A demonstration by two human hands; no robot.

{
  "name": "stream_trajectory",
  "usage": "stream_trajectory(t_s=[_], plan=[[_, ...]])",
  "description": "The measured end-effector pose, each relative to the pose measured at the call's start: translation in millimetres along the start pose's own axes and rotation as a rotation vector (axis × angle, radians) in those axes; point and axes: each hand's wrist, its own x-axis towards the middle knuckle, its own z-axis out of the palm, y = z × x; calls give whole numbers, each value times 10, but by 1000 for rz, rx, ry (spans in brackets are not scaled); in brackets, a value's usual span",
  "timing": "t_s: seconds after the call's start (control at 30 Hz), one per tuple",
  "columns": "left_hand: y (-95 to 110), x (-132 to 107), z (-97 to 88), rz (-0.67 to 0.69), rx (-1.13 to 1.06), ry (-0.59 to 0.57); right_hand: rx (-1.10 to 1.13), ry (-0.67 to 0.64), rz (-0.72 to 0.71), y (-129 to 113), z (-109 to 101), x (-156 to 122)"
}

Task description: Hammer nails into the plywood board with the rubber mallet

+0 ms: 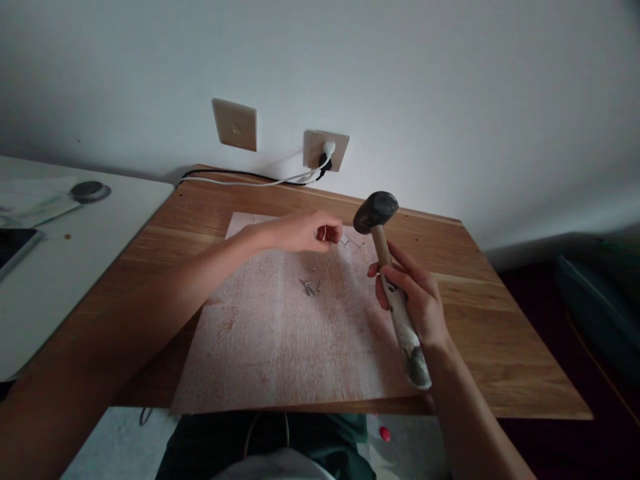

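My right hand (417, 297) is wrapped round the wooden handle of a hammer (376, 212). Its dark head is raised above the far right part of a pale plywood board (280, 347). My left hand (305, 231) reaches across the board's far side, fingers pinched on a small nail (325, 233) held upright on the board. Several loose nails (311, 287) lie on the board near its middle, between my two hands. A few more small nails (354, 243) lie just right of my left hand, under the hammer head.
The board rests on a wooden table (500, 333) against a white wall. Two wall plates, one with a white plug and cable (325, 152), sit behind it. A white desk (60, 267) with a tablet and a round dark object stands to the left.
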Motion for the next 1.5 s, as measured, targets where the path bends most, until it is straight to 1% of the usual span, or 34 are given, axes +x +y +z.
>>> stream_trajectory(t_s=[0.07, 0.1, 0.17, 0.23, 0.3, 0.37, 0.53, 0.63, 0.77, 0.87, 1.0, 1.17, 1.27, 1.5], plan=[[-124, 60, 121, -9, -61, 153, -1, -28, -25, -9, 48, 77], [-186, 83, 193, -20, -74, 205, -1, -37, -41, 12, 70, 109], [-304, 115, 334, -45, -64, 284, 0, -50, -62, 91, 101, 151], [-396, 130, 440, -61, -39, 322, -4, -59, -57, 188, 107, 158], [-451, 140, 491, -73, -28, 327, -11, -57, -41, 262, 96, 144], [-469, 153, 493, -88, -36, 316, -18, -45, -35, 297, 82, 127], [-426, 185, 433, -118, -33, 276, 6, -11, -14, 284, 80, 125], [-382, 181, 457, -110, -3, 246, 12, -1, -12, 274, 85, 128], [-335, 149, 572, -105, 59, 274, -13, -9, 1, 271, 79, 117], [-337, 126, 634, -91, 73, 291, -23, -17, 6, 270, 75, 109], [-370, 123, 627, -85, 6, 312, -29, -16, 3, 254, 81, 106], [-370, 143, 597, -64, -4, 303, -21, -40, 9, 212, 82, 103], [-363, 142, 603, -89, -31, 293, -39, -56, 8, 202, 76, 101], [-348, 114, 607, -195, -81, 305, -28, -80, 32, 190, 65, 100]])
